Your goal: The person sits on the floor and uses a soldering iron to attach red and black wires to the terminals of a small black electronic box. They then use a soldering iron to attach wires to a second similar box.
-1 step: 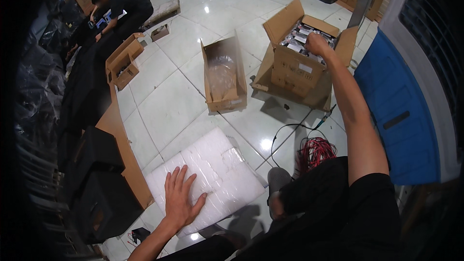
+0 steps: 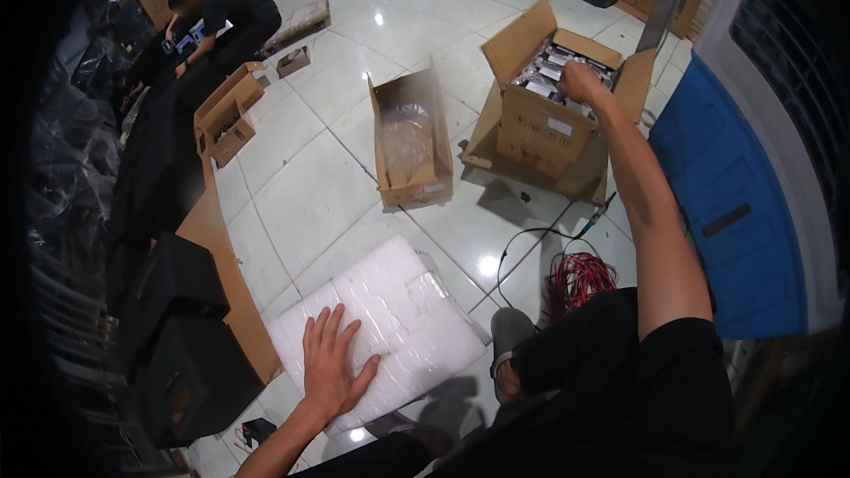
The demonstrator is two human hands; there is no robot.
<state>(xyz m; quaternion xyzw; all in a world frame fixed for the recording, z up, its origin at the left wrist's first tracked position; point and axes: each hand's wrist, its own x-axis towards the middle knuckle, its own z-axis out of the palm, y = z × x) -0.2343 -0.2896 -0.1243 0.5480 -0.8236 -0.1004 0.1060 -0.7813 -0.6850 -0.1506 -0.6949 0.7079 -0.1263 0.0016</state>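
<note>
My left hand [image 2: 335, 363] lies with fingers spread on a white foam slab [image 2: 416, 336] on the floor, low in the centre. At the upper right, my right arm reaches into an open cardboard box [image 2: 531, 137]. My right hand [image 2: 580, 81] has its fingers curled down among plastic-wrapped items [image 2: 540, 80] with white and dark parts; what they grip is hidden. That box stands on a larger piece of cardboard [image 2: 482, 150].
A long open carton [image 2: 390, 150] is mid-floor. Red-black cables [image 2: 575, 283] lie by my feet. Black boxy units [image 2: 190, 363] line the left, beside a crouching co-worker [image 2: 239, 13] and a small carton [image 2: 226, 146]. A blue panel [image 2: 735, 265] flanks my right arm.
</note>
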